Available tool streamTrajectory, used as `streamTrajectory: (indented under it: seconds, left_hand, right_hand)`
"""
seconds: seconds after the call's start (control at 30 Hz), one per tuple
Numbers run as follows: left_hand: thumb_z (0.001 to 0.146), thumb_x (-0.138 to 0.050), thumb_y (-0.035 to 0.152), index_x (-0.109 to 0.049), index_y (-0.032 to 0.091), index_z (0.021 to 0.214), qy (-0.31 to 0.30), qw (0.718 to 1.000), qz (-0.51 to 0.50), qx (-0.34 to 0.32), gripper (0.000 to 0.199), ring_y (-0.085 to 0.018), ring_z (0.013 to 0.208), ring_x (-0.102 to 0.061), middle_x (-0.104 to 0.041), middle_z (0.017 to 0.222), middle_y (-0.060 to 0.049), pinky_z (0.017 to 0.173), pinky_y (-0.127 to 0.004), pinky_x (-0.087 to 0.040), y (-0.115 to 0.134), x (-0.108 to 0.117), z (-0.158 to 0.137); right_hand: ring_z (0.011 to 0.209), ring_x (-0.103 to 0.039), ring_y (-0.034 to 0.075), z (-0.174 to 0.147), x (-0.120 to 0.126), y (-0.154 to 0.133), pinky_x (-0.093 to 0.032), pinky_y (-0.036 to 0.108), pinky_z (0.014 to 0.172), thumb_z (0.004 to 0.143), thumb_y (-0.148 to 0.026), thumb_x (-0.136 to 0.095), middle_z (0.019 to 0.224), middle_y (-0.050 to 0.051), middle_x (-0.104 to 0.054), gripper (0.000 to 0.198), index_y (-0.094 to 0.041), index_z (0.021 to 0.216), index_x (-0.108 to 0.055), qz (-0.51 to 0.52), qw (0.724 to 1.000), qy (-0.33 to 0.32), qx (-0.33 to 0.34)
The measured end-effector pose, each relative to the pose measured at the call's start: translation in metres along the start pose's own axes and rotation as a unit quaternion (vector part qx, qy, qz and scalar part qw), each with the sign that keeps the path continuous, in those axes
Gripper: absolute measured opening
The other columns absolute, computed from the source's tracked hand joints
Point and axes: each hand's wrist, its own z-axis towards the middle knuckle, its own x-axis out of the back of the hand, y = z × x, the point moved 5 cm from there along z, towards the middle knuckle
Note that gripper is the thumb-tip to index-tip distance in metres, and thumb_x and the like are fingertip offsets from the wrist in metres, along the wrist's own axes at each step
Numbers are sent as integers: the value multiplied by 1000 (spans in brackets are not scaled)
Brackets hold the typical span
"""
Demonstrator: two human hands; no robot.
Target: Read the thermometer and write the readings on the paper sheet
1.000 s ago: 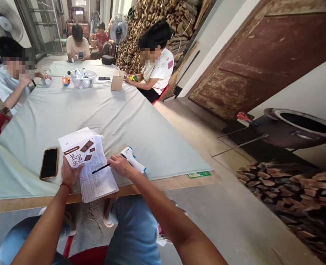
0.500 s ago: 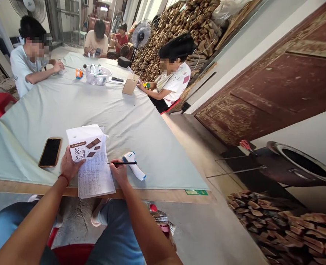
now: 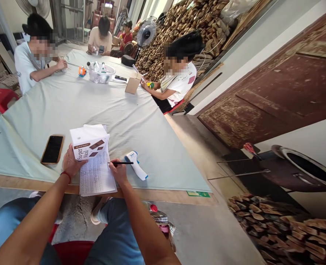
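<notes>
In my left hand [image 3: 72, 163] is a white box [image 3: 89, 144] with "Su-per Meal" lettering and brown squares printed on it; the fingers are closed on its lower left side. The box is tilted over handwritten paper sheets [image 3: 96, 176], hiding their upper part. My right hand [image 3: 118, 172] pinches a black pen [image 3: 125, 162], its tip near the right edge of the sheets. Just right of that hand lies a white and blue infrared thermometer [image 3: 136, 166]. A dark-screened phone [image 3: 52, 149] rests left of the box.
Across the cloth-covered table [image 3: 118, 110] are a plastic basket [image 3: 103, 76] of bottles, an orange tape roll [image 3: 82, 71] and a cardboard box [image 3: 133, 84]. Several people sit around the far side. Firewood [image 3: 284, 228] and a large pot [image 3: 295, 165] stand right of the table.
The view has shifted slightly, moving the far things a little rightward. Both hands keep their holds on the box and pen, and the pen tip stays near the paper's edge.
</notes>
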Motion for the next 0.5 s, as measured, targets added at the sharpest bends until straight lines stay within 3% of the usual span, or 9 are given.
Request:
streamTrajectory:
  seconds: [0.5]
  left_hand:
    - [61, -88, 36, -37, 21, 143, 2, 1000, 13, -19, 98, -36, 129, -54, -59, 134, -13, 104, -49, -48, 1, 0, 0]
  right_hand:
    - [64, -62, 21, 0, 1, 3, -49, 33, 66, 74, -41, -51, 64, 2, -67, 19, -24, 70, -59, -4, 1000, 1, 9]
